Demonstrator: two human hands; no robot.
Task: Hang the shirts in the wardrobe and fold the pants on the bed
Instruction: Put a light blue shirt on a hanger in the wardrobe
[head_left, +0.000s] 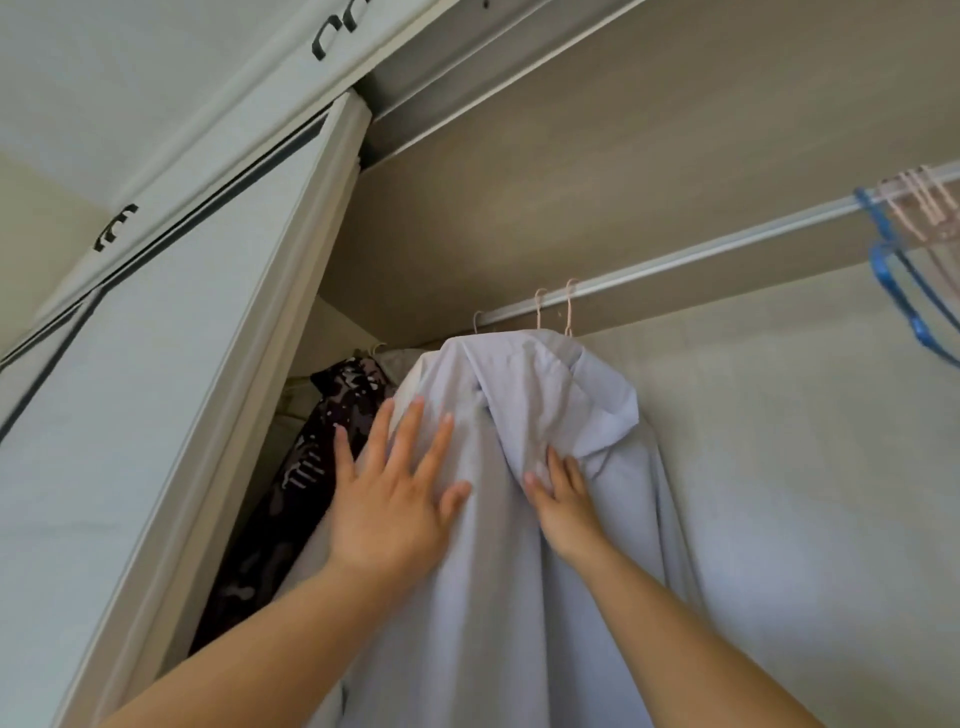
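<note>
Shirt of pale lilac fabric (519, 597) hangs under silver metal rail (727, 247); left hand (387, 499) presses it with spread fingers, right hand (563, 504) touches its collar, fingers straight

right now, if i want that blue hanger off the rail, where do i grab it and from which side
Grip the blue hanger by its neck, just under the hook, coming from below and the left. Its hook sits over the rail, so it should lift up and off, and the pink hangers crowd its right side.
</note>
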